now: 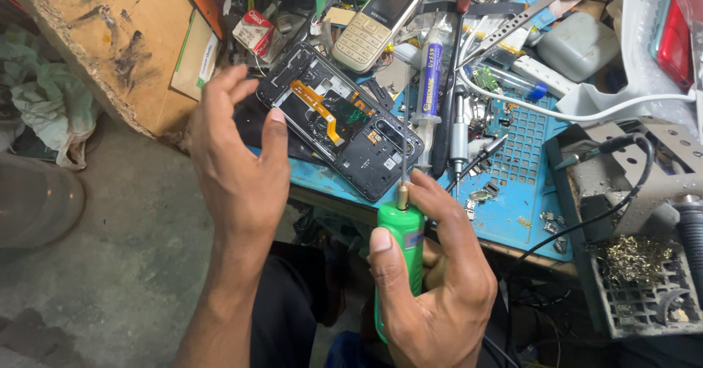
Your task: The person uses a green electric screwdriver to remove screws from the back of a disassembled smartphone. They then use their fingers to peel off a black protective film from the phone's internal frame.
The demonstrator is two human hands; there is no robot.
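Note:
An opened black smartphone (344, 123) lies on the blue work mat (512, 214), its orange flex cable and green board exposed. My left hand (238, 155) hovers at the phone's left side, fingers spread, thumb tip near its edge, holding nothing. My right hand (432, 280) grips a green-handled screwdriver (401, 243) upright; its thin shaft points up toward the phone's lower right corner by the camera opening.
A beige keypad phone (377, 20) lies behind. A syringe of paste (428, 82), a second driver (459, 130), tweezers (523, 18) and several loose screws crowd the mat. A soldering stand (644, 295) with brass wool sits right. A wooden board (110, 38) is left.

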